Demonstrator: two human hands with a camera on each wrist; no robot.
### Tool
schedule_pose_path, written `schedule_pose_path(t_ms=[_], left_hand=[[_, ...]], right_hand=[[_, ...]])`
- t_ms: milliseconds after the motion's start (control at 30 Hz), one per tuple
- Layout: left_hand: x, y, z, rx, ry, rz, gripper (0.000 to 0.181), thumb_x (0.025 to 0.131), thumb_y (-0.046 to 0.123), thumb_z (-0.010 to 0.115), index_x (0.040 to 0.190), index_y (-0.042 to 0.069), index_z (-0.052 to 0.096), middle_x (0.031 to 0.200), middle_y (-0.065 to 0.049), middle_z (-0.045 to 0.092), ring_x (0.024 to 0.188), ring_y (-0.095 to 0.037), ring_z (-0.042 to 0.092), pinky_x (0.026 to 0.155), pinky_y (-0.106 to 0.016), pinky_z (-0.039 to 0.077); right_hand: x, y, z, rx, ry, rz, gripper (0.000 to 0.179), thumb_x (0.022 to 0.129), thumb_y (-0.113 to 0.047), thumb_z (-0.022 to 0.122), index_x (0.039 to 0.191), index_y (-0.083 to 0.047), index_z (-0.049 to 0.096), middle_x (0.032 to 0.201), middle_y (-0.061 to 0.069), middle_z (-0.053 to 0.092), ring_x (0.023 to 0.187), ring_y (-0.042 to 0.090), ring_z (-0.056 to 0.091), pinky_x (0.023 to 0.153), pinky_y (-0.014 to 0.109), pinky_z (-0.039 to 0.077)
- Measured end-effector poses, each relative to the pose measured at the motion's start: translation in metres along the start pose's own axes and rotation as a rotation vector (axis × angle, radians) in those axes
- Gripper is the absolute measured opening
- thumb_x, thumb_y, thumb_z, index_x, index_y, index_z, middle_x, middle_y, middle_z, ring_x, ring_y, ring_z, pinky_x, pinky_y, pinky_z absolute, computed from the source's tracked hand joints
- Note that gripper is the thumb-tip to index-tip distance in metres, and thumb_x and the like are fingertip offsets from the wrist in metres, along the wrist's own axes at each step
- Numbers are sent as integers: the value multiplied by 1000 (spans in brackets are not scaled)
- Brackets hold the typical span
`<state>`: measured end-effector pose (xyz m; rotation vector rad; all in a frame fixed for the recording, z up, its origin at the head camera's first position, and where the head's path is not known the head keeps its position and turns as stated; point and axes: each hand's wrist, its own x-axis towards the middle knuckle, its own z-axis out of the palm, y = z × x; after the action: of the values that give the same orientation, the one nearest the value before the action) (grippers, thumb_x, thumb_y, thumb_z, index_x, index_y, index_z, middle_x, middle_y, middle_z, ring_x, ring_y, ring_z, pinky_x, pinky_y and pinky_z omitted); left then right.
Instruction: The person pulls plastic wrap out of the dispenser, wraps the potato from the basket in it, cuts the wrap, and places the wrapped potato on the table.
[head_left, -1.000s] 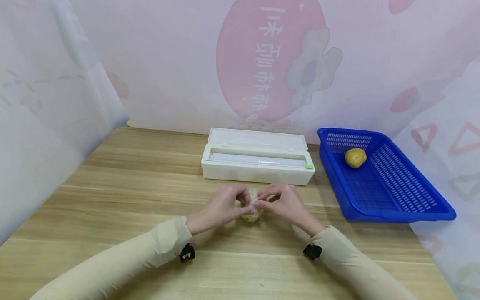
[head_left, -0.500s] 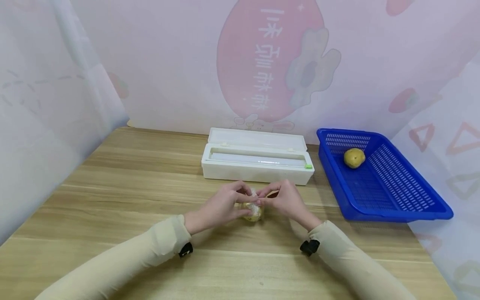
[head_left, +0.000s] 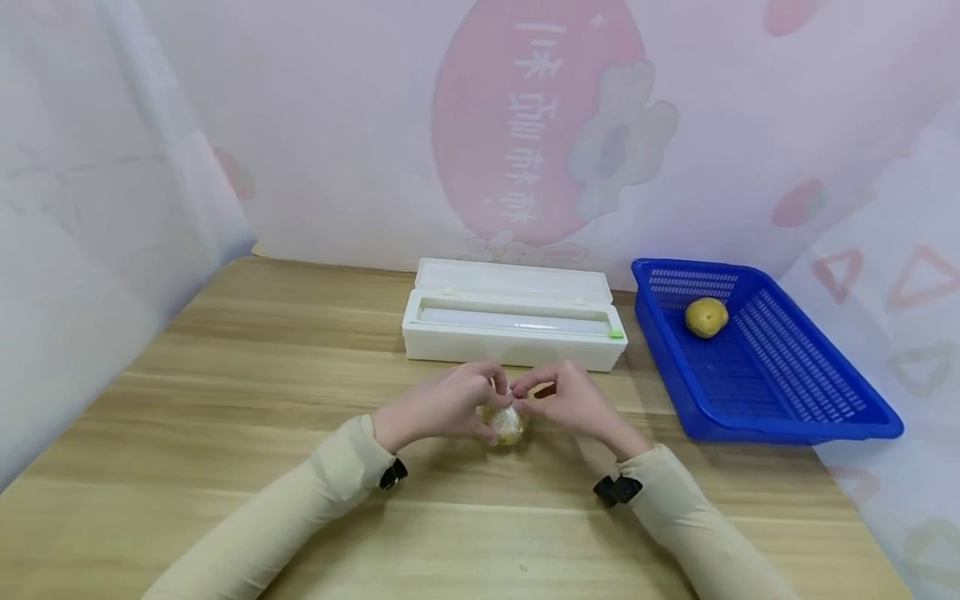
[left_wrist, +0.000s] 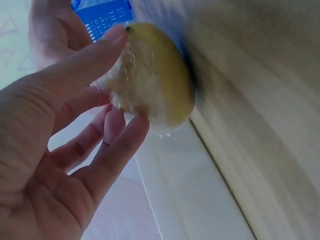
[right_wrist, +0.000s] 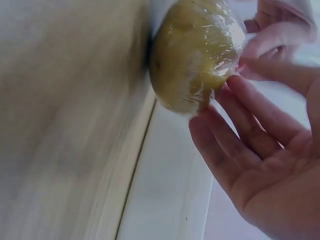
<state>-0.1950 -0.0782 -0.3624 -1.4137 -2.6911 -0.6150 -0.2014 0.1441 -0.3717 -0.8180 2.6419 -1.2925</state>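
A yellow potato [head_left: 507, 432] in clear plastic wrap [left_wrist: 137, 75] rests on the wooden table between both hands. My left hand [head_left: 442, 407] spans it, thumb on one side and fingertips on the other, as the left wrist view shows. From the other side my right hand [head_left: 576, 406] pinches at the gathered wrap on top, its thumb and index finger close together. Its other fingertips touch the wrapped potato [right_wrist: 185, 60] in the right wrist view. Wrinkled, shiny film covers the upper part of the potato. The hands partly hide the pinched spot.
Just behind the hands stands a white wrap dispenser [head_left: 513, 340], lid raised, with a roll [head_left: 517, 319] inside and a green slider at its right end. A blue basket [head_left: 697, 408] at the right holds another potato [head_left: 706, 317]. Printed cloth hangs behind the table [head_left: 247, 383].
The wrap tuft that stood up on the potato is now pressed lower. My left hand has turned over it, its fingers shifting along the side, while my right hand stays near the top.
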Motion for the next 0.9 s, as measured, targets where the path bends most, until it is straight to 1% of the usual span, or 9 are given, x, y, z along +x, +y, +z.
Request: schedule_pose_path(t_ms=[100,167,233,333,433,567,667,767,900], left_hand=[[1,-3,0,-2,-1,9,46,72,28,90,113,12,76,108,1,57,85,-13,56,70,-23,48],[1,-5,1,-12,7,9,47,72,29,89,114,12,75,108,2,58,85,-12,56,70,-23,49],[1,-6,2,-32,18,0,46,71,29,90,112,13,76,107,3,58,84,-12,56,70,-23,49],[1,-8,4,-58,34,-17,37,69,30,91,101,14,79,104,4,58,84,-11,57,71,-23,49],[1,-8,5,-87,44,-39,32,68,30,92,93,15,79,101,5,58,85,-12,59,72,-23,50],[2,-8,5,-110,53,-52,36,67,28,92,96,10,79,100,3,60,83,-13,61,71,-21,51],[2,-8,5,-114,59,-58,36,66,28,93,94,9,79,99,1,61,83,-14,61,69,-20,50],[3,-8,5,-117,61,-61,34,66,27,93,92,10,78,99,0,61,83,-16,61,69,-20,50],[3,-9,5,-132,68,-65,42,66,27,92,100,6,78,99,-2,63,84,-17,61,70,-20,50]], right_hand=[[2,0,-2,-3,-33,13,25,74,-24,89,94,-15,77,96,-8,71,97,15,64,83,35,54],[2,0,0,-12,-17,17,34,68,-31,92,94,-16,76,94,-9,71,96,15,64,83,36,53],[3,0,4,-29,18,19,36,65,-34,93,92,-17,75,90,-11,70,93,15,64,82,34,53],[3,0,11,-23,76,10,32,66,-31,93,87,-15,75,85,-10,70,87,18,65,80,37,55],[3,-2,15,-21,120,28,26,66,-28,93,82,-16,76,83,-10,71,85,19,66,78,39,54],[2,-5,17,-25,172,87,20,68,-26,92,81,-17,80,87,-8,73,91,17,66,85,42,51],[2,-6,18,-47,194,102,16,71,-25,90,81,-17,81,90,-6,74,95,17,66,89,44,49],[2,-6,18,-64,206,98,11,74,-22,88,78,-16,81,88,-6,74,94,18,67,88,44,50],[3,-5,18,-58,233,99,7,75,-17,87,73,-17,80,83,-7,73,87,15,67,81,40,53]])
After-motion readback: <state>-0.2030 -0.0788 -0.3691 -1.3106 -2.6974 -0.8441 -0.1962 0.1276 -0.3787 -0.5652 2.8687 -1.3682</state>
